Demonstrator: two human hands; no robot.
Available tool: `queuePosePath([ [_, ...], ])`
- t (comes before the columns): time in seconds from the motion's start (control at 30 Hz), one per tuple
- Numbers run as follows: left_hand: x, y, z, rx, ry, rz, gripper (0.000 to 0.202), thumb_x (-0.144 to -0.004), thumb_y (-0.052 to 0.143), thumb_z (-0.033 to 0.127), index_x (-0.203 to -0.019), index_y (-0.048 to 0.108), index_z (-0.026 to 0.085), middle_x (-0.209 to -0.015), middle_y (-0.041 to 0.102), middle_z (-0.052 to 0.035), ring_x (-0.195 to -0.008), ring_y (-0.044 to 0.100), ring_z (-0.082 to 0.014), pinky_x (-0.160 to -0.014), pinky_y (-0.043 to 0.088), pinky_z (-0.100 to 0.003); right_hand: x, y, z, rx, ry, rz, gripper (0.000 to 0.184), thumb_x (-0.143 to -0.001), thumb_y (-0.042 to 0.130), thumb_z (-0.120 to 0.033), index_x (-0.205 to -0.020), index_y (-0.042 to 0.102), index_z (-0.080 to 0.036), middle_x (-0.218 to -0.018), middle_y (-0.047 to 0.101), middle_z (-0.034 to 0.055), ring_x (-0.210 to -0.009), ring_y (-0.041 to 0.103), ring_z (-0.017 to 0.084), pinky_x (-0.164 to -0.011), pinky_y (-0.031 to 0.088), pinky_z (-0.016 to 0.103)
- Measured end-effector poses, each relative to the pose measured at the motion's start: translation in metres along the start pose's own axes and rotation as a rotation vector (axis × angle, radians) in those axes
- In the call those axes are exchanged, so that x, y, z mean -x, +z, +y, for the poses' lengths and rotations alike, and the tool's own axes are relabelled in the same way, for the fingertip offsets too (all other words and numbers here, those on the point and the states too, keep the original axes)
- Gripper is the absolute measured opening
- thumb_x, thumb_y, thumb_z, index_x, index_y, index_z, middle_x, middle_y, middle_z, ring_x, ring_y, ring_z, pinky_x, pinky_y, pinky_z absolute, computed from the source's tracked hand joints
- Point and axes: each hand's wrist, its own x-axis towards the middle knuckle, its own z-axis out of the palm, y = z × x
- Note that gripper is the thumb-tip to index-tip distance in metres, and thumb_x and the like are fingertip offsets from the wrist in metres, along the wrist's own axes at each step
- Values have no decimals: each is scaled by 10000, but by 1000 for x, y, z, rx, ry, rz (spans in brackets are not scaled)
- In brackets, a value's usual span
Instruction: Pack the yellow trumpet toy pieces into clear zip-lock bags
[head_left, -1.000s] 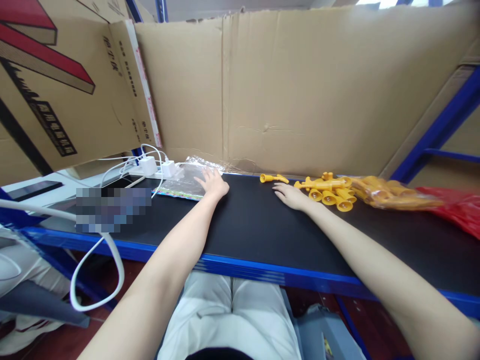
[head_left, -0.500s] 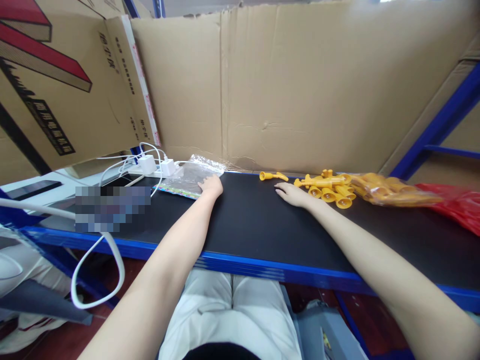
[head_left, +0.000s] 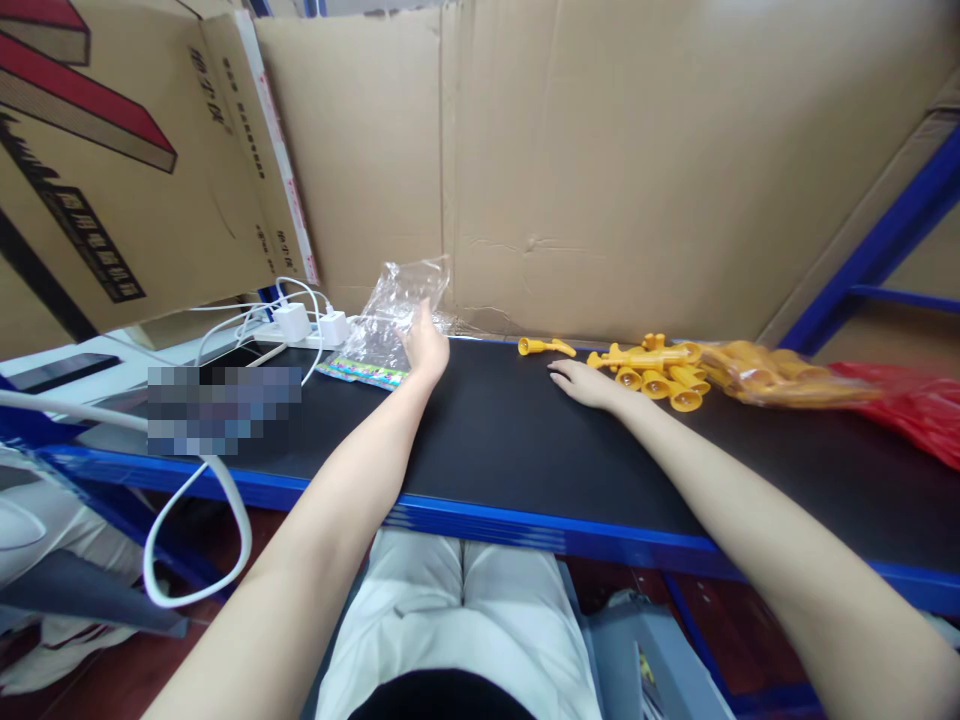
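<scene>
Clear crinkly plastic bag (head_left: pixel 390 310) is held up at back-left of black tabletop (head_left: pixel 510 440), L hand (head_left: pixel 426 345) fingers closed on its right edge. R hand (head_left: pixel 581 385) lies flat w/ fingers open, holding nothing. Small yellow plastic trumpet-shaped piece (head_left: pixel 546 348) sits just beyond it, long axis left-right.

Black mat (head_left: pixel 495 430) bare between hands; cardboard wall (head_left: pixel 600 170) blocks behind

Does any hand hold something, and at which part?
The left hand grips the clear plastic bag near its right edge; the right hand lies open, holding nothing.
</scene>
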Motion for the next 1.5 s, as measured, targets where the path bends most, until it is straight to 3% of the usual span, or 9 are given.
queuePosePath([
  [0.2, 23, -3, 34, 87, 452, -139, 771, -753, 290, -37, -1442, 156, 282, -1448, 335, 8, -1345, 272, -196, -1114, 149, -483, 1, -1, -1, -12, 4, 6, 385, -901, 365, -269, -1188, 567, -112, -1252, 548, 123, -1171, 501, 215, -1027, 359, 354],
  [0.33, 39, 17, 40, 108, 734, -544, 710, -727, 322, -26, -1375, 364, 262, -1376, 450, 3, -1264, 411, -183, -1069, 289, -367, 0, -2, -1, -36, 8, 4, 355, -894, 379, -255, -1160, 580, -134, -1224, 571, 117, -1151, 517, 229, -998, 383, 364],
  [0.4, 42, 27, 37, 51, 779, -766, 629, -743, 364, 14, -1322, 449, 244, -1312, 522, -15, -1183, 499, -187, -1013, 357, -310, 0, -2, -1, -45, 11, -1, 337, -891, 381, -245, -1137, 592, -150, -1195, 591, 113, -1124, 538, 234, -974, 403, 372],
  [0.47, 42, 32, 34, 23, 754, -835, 556, -785, 367, 57, -1301, 475, 235, -1303, 530, -22, -1168, 513, -183, -995, 367, -286, 0, -2, -2, -46, 8, 0, 339, -889, 377, -234, -1132, 592, -136, -1187, 593, 124, -1108, 547, 235, -968, 407, 371],
  [0.63, 34, 30, 28, 40, 659, -802, 379, -900, 343, 259, -1206, 562, 212, -1344, 485, -29, -1233, 449, -188, -1030, 317, -284, 0, -3, -4, -26, 1, 10, 354, -889, 371, -249, -1146, 588, -139, -1210, 579, 119, -1139, 525, 226, -984, 392, 363],
  [0.83, 22, 31, 17, -20, 542, -644, 283, -862, 415, 278, -844, 672, 161, -932, 695, -93, -915, 631, -222, -836, 455, -304, 4, -13, -8, -6, 0, -39, 358, -891, 362, -273, -1128, 597, -144, -1187, 594, 109, -1080, 558, 211, -944, 416, 341],
  [1.17, 14, 32, -1, -89, 380, -690, 386, -887, 392, 300, -1242, 488, 180, -1333, 491, -101, -1204, 481, -210, -1008, 340, -340, 16, -49, 7, 306, 211, 317, 395, -847, 376, -259, -1144, 607, -138, -1228, 562, 129, -1107, 515, 284, -920, 399, 450],
  [1.37, 14, 32, 0, -112, 374, -700, 423, -892, 369, 309, -1284, 456, 175, -1363, 457, -100, -1235, 449, -213, -1029, 311, -345, 16, -31, 22, 289, 273, -60, 397, -828, 415, -264, -1164, 607, -181, -1277, 536, 99, -1148, 501, 294, -966, 355, 511],
  [1.5, 14, 32, 0, -125, 376, -711, 433, -896, 355, 312, -1295, 441, 168, -1375, 444, -92, -1245, 434, -214, -1038, 298, -337, 15, -30, 22, 310, 238, -113, 404, -844, 394, -281, -1180, 599, -185, -1252, 557, 91, -1132, 516, 283, -955, 384, 468],
])
